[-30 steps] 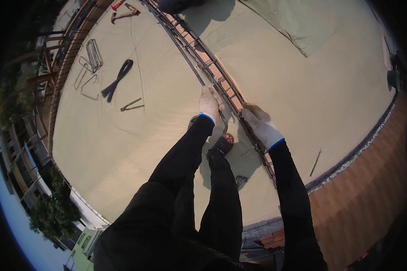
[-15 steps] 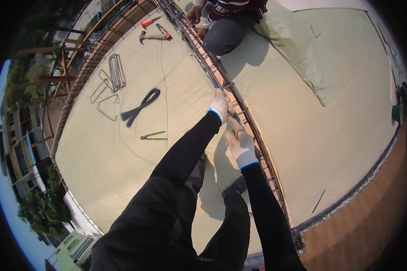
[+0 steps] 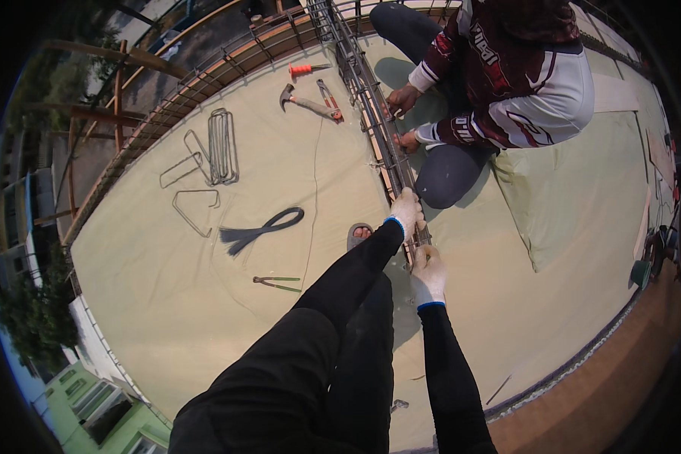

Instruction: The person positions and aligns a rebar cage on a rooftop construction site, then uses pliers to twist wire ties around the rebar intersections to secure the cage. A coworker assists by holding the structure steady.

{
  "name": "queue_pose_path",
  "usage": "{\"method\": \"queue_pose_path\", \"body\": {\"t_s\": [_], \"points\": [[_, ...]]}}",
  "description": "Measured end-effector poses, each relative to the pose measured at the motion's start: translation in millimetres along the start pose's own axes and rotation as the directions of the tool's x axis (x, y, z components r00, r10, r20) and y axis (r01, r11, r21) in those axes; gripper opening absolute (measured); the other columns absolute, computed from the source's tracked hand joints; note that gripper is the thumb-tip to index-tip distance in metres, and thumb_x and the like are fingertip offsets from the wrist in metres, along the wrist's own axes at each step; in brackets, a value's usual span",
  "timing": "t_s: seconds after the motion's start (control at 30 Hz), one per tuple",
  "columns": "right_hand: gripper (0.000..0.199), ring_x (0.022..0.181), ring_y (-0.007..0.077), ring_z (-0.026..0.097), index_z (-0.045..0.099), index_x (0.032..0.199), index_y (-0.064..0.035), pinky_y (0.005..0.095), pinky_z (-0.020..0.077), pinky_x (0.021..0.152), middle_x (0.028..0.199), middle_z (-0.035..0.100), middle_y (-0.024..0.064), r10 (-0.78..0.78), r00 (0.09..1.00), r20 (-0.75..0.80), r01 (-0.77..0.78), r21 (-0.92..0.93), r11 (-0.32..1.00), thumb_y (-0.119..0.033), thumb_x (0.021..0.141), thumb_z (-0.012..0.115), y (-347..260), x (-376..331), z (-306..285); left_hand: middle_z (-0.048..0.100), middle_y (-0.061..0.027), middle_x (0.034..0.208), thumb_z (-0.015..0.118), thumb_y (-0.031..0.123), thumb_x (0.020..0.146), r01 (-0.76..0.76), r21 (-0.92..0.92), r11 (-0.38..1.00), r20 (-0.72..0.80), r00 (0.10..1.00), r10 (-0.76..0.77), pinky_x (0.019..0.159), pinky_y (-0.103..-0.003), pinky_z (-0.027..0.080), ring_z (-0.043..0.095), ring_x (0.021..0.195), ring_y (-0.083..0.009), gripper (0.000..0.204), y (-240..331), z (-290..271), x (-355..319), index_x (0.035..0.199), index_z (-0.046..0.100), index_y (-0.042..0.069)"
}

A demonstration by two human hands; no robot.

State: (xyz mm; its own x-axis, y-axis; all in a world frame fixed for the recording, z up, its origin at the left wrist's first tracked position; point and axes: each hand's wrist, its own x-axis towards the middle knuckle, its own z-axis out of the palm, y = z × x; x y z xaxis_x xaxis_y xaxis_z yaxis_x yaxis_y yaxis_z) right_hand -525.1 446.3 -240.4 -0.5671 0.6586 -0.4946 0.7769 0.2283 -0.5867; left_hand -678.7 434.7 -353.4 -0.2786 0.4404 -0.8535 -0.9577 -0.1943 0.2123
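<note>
A long steel rebar cage [image 3: 384,144] runs from the far edge down to my gloved hands. My left hand [image 3: 407,210] is closed round its bars, with the fingertips partly hidden. Just nearer, my right hand [image 3: 428,277] grips the cage by its side, fingers curled against the bars. Both hands wear white knit gloves with blue cuffs. Below my right hand the cage does not show; my forearm may cover part of it. Farther along, a co-worker's hands [image 3: 405,121] rest on the same cage.
A crouching co-worker [image 3: 499,83] is at the cage's right. Left lie a hammer [image 3: 310,104], red-handled pliers [image 3: 328,101], an orange-handled tool [image 3: 303,69], bent steel stirrups [image 3: 221,147], a tie-wire bundle [image 3: 261,229] and green-handled pincers [image 3: 277,284]. Pale sheeting [image 3: 159,303] covers the deck.
My view has shifted, so the tools and the co-worker appear lower and farther right. My hands have moved along the cage toward the co-worker. More of the co-worker shows.
</note>
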Motion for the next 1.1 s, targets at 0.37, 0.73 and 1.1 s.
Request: {"method": "queue_pose_path", "body": {"t_s": [0.37,0.73,1.1], "points": [[0.032,0.102,0.0476,0.073,0.075,0.111,-0.0020,0.0540,0.0562,0.090,0.105,0.076,0.0264,-0.124,0.992,0.009,0.124,-0.122,0.985,-0.026,0.108,0.053,-149,169,49,0.050,-0.0004,0.072,0.042,0.047,0.112,-0.043,0.061,0.997,0.014,0.999,0.042,0.057,-0.042,0.052,0.054,0.058,-0.0189,0.037,193,24,105,0.111,0.060,0.014],[0.028,0.099,0.0428,0.075,0.074,0.107,-0.0020,0.0495,0.0565,0.089,0.102,0.077,0.0243,-0.033,0.999,-0.040,0.030,-0.071,0.997,-0.022,0.108,0.055,-241,295,99,0.071,-0.0066,0.112,0.054,0.047,0.111,-0.084,0.514,0.853,0.003,0.995,0.097,0.079,-0.033,0.056,0.069,0.090,-0.0193,0.046,383,-45,138,0.134,0.064,0.008],[0.038,0.105,0.0485,0.072,0.074,0.110,-0.0036,0.0556,0.0541,0.094,0.107,0.076,0.0256,-0.059,0.998,-0.015,0.055,-0.177,0.983,-0.030,0.111,0.047,-360,468,177,0.067,-0.0037,0.088,0.054,0.022,0.113,-0.429,0.565,0.704,-0.123,0.800,0.587,0.070,-0.029,0.051,0.061,0.077,-0.0121,0.027,597,-138,137,0.122,0.067,-0.001]]}}
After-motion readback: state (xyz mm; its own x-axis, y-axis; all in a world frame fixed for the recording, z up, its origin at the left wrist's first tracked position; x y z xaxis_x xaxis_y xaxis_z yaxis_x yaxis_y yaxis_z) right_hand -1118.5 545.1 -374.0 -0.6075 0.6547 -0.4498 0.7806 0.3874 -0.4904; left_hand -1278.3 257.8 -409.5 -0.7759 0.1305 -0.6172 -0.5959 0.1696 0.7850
